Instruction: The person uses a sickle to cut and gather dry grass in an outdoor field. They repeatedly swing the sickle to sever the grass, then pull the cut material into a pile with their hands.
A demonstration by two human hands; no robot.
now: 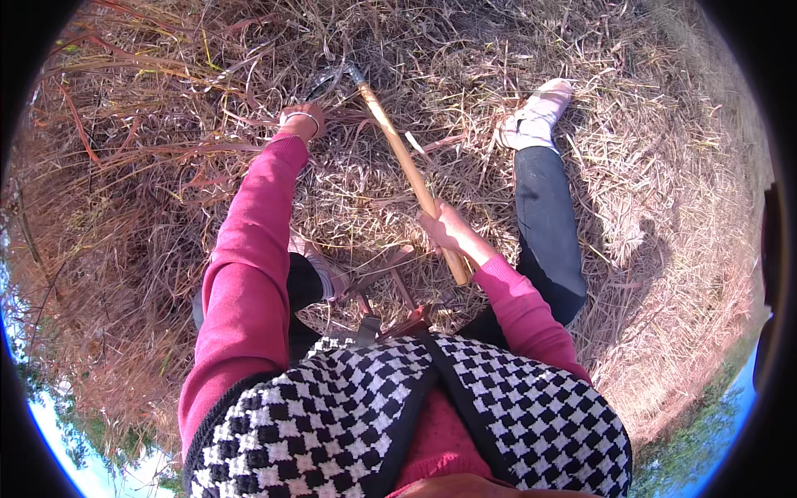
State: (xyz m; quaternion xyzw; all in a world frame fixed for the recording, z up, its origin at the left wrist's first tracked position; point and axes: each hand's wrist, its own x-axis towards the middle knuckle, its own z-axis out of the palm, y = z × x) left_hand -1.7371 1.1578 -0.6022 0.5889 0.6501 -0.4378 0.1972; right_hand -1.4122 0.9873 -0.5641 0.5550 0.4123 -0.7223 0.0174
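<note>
My right hand (447,227) is wrapped around the lower part of a long wooden handle (398,149), whose butt end sticks out below the fist. The handle slants away to the upper left and ends in a dark metal socket with a curved sickle blade (324,81). Part of that blade is lost among the stems. Just below the blade, my left hand (303,119) is closed on a bunch of dry grass (345,115), with blades sticking out past the fist. Its fingertips are hidden from above. A light bangle circles the left wrist.
Tall reddish grass (106,143) stands on the left. Cut-looking straw (660,155) covers the ground at right. My right foot (538,115) is stretched forward; the left foot (317,267) is tucked near my body. A reddish object (411,320), its kind unclear, lies between my legs.
</note>
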